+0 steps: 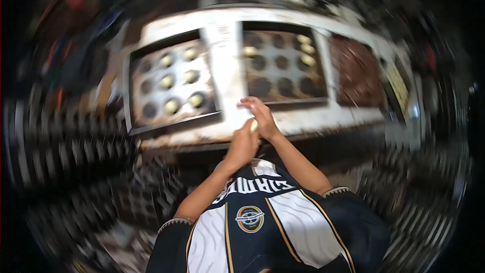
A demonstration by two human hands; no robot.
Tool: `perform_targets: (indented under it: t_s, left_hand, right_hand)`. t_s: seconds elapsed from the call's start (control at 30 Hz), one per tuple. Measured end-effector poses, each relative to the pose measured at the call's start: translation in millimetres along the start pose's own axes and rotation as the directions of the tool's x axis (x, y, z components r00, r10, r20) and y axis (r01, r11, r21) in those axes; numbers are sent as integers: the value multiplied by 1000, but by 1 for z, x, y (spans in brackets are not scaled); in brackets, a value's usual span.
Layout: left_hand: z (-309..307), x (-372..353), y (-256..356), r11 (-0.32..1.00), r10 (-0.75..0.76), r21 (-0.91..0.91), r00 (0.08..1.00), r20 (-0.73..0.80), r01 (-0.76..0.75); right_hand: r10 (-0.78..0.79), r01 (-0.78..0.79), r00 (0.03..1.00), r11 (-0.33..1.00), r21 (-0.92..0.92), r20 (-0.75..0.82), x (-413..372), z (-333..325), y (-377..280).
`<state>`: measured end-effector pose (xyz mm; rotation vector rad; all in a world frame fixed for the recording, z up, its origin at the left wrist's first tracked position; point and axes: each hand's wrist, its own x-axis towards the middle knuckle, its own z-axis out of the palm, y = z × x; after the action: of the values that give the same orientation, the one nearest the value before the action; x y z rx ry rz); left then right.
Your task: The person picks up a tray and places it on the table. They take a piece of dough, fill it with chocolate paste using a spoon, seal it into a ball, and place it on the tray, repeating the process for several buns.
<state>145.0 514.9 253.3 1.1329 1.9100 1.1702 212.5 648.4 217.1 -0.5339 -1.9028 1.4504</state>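
Note:
My left hand [243,144] is closed in front of my chest, with a small pale dough piece [253,125] showing at the top of its fist. Just beyond it, my right hand [262,116] reaches across the table's front edge. Its fingers are stretched to the left and hold nothing that I can see; the two hands touch or nearly touch. On the left lies a metal tray [174,125] with round hollows, several holding pale dough balls [167,82]. A second, darker tray [293,102] lies beyond my right hand, with dough balls [307,49] mostly along its right side.
Both trays rest on a worn white table [227,65]. To the right sits a brown mass [356,73] under what looks like shiny plastic. Blurred dark stacked racks or trays [76,146] stand at the left, with similar ones [424,187] at the right.

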Motion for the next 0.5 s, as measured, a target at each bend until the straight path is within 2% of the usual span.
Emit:
perform_targets:
  t_s: [0.07, 0.1, 0.13, 0.17, 0.2, 0.23, 0.27, 0.3, 0.33, 0.37, 0.4, 0.43, 0.47, 0.5]
  left_hand:
    - [19, 27, 14, 971, -43, -216, 960, 276, 105]
    - [34, 37, 2, 924, -89, -311, 916, 391, 223]
    - [45, 44, 4, 917, -91, -320, 905, 415, 239]
    - [53, 52, 9, 899, -117, -324, 875, 470, 294]
    - [61, 58, 15, 877, -150, -326, 847, 511, 352]
    - [71, 64, 16, 890, -138, -314, 852, 505, 330]
    - [84, 71, 17, 901, -129, -304, 861, 493, 309]
    - [97, 79, 37, 856, -85, -411, 871, 484, 312]
    - [110, 84, 54, 841, -98, -432, 877, 471, 326]
    - [125, 91, 70, 823, -120, -452, 882, 456, 345]
    - [141, 100, 81, 804, -141, -473, 888, 437, 361]
    - [154, 112, 82, 871, -87, -395, 883, 461, 292]
    - [168, 123, 88, 907, -66, -337, 874, 481, 254]
    - [179, 134, 92, 936, -51, -276, 862, 504, 217]
  right_hand:
    - [306, -336, 930, 933, -132, -205, -12, -62, -11]
    - [173, -230, 951, 950, -211, -257, -24, -102, 3]
    - [-49, -113, 920, 917, -383, -390, -33, -139, -3]
    - [-299, -57, 844, 775, -630, -445, -42, -184, -4]
    - [-455, -90, 753, 645, -759, -475, -49, -229, -8]
    - [-469, -355, 641, 521, -776, -608, -65, -272, 8]
    - [-424, -616, 549, 377, -692, -720, -76, -308, 7]
    - [-420, -763, 421, 316, -564, -804, -88, -341, 32]
    - [-285, -812, 398, 333, -480, -872, -107, -374, 64]
    - [-19, -787, 387, 514, -341, -922, -117, -406, 94]
    - [249, -750, 393, 643, -152, -885, -108, -424, 92]
    - [463, -795, 459, 595, -118, -759, -102, -442, 88]
    - [377, -817, 524, 474, -327, -763, -88, -448, 84]
    - [348, -771, 620, 437, -464, -703, -72, -455, 81]
